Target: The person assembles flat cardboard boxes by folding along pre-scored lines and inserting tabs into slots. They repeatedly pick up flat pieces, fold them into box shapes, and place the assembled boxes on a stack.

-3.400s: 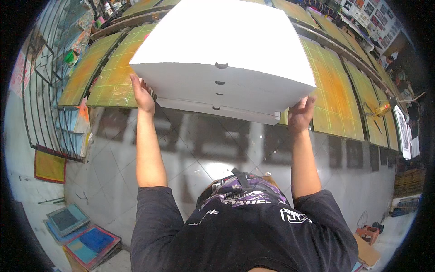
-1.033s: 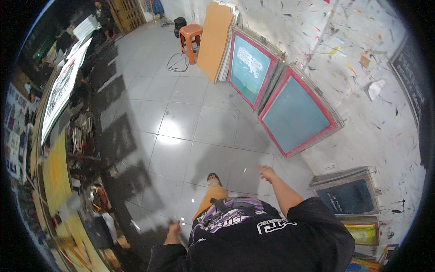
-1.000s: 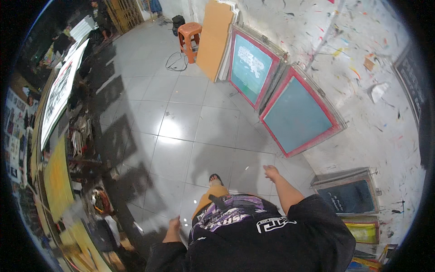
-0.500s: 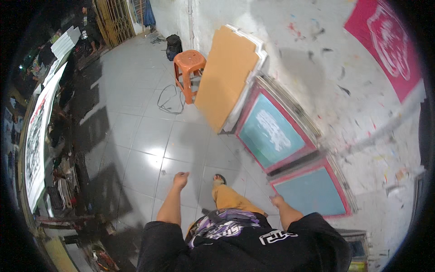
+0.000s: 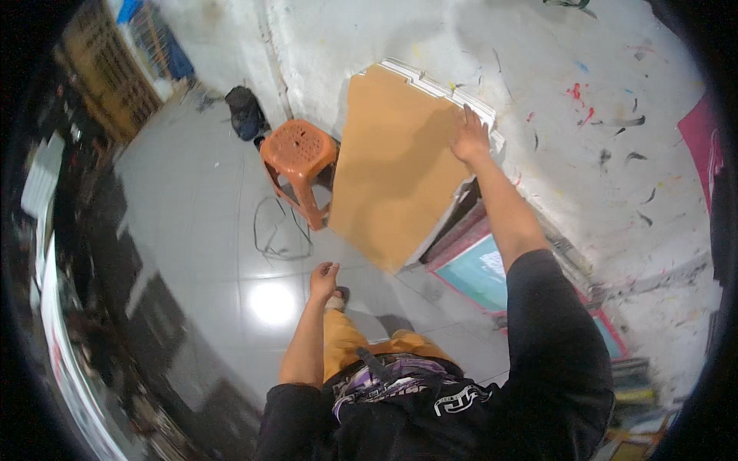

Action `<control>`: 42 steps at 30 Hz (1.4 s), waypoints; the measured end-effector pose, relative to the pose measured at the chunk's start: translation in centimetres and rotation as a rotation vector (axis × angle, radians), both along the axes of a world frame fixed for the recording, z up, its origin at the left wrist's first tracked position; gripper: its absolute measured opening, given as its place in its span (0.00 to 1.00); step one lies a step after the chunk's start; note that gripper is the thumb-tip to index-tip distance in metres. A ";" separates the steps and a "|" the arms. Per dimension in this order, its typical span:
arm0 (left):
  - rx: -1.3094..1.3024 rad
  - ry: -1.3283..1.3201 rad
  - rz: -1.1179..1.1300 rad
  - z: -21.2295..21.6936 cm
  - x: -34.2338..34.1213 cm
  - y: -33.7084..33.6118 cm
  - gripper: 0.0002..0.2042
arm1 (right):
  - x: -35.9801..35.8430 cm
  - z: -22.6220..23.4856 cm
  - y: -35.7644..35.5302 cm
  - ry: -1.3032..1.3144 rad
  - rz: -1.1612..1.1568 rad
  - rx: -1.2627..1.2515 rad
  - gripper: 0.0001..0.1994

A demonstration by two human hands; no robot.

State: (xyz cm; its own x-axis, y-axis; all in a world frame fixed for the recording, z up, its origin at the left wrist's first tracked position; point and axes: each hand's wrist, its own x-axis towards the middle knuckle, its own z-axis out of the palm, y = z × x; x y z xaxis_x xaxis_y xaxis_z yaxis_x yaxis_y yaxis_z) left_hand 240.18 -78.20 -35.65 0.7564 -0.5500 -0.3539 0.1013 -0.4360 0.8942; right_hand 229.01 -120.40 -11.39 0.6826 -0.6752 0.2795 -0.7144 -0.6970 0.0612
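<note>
A large brown board (image 5: 400,161), with several white-edged boards (image 5: 419,74) stacked behind it, leans against the wall. My right hand (image 5: 469,140) reaches out to its upper right corner, fingers stretched and laid against the board by the edge. Whether the fingertips hook over that edge is not clear. Over the floor in front of me hangs my left hand (image 5: 324,280), fingers loosely bent with a gap between them and nothing held. Its nearest neighbours are the board's lower end and a loop of thin cord (image 5: 277,250).
An orange plastic stool (image 5: 300,150) stands just left of the board, with a black bag (image 5: 244,114) behind it. Pink-framed screens with blue mesh (image 5: 477,273) lean to the right, partly behind my arm. A long white printed sheet (image 5: 65,361) runs along the left.
My right hand has risen from beside the lower framed screen to the brown board's upper corner. I have come closer to the board and stool. The left hand stays low and free.
</note>
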 end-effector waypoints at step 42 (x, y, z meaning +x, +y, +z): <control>-0.574 0.585 -1.521 39.6 -32.3 -8.0 0.25 | -59.2 6.8 85.4 -1.155 -1.703 0.261 0.51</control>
